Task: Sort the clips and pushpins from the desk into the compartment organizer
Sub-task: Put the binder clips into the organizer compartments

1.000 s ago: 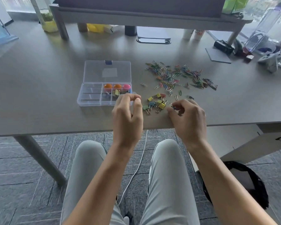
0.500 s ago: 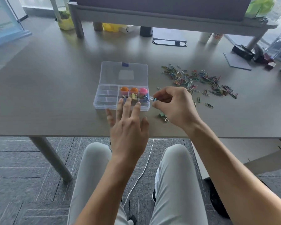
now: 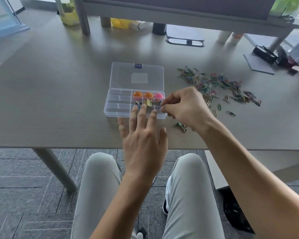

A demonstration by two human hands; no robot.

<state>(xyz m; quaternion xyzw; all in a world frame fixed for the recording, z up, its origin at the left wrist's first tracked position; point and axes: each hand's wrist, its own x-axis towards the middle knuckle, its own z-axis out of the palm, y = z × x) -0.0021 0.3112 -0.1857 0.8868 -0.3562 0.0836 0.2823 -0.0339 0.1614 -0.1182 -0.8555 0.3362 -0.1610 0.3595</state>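
Note:
A clear compartment organizer lies open on the desk, its lid folded back. Its right compartments hold two orange and one pink round pushpins and several binder clips, one of them yellow. My right hand is at the organizer's right edge, thumb and fingers pinching a small binder clip over it. My left hand hovers open, fingers spread over the organizer's front rim. One green binder clip lies on the desk under my right wrist. Coloured paper clips are scattered to the right.
A raised shelf on legs spans the back, with a jar, cups and a dark pad under it. A grey card and black items sit far right. The desk's front edge is just behind my knees.
My right hand gathered binder clips from the pile by the desk edge and carried them left to the organizer. My left hand opened and moved to the organizer's front.

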